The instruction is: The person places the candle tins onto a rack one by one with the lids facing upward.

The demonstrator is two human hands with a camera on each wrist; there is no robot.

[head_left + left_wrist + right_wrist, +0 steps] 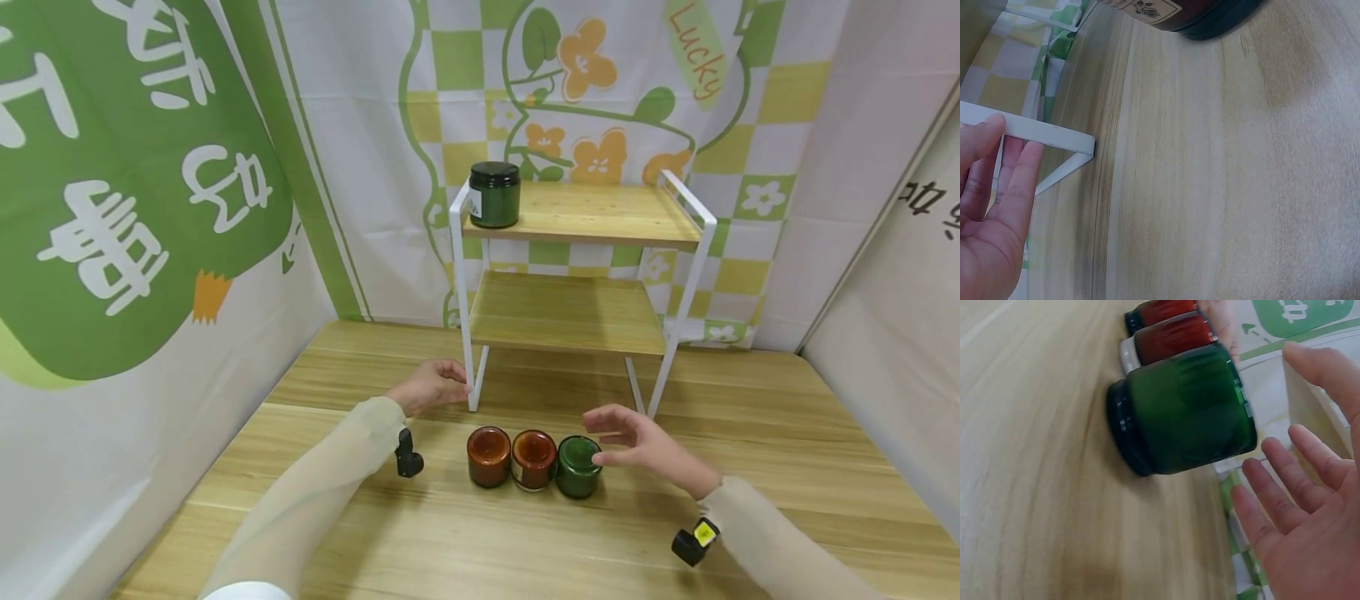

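At the shelf's front left leg (pixel 472 367), my left hand (pixel 431 386) pinches the white metal between thumb and fingers. The left wrist view shows that grip on the white leg (pixel 1054 133) closely, the left hand (pixel 997 212) at the edge of the picture. My right hand (pixel 637 442) hovers by a green glass jar (pixel 579 467), fingers spread and holding nothing. In the right wrist view the green jar (pixel 1191 412) stands lid down, apart from the right hand (pixel 1310 519). Two amber-red jars, a left one (pixel 489 458) and a middle one (pixel 534 461), stand beside it in a row.
The two-tier shelf has a wooden top board (pixel 592 208) and a lower board (pixel 570 312). On the top board's left end stands a dark green jar (pixel 495 196) with a black lid. A printed curtain (pixel 360 167) hangs behind the wooden table (pixel 420 533).
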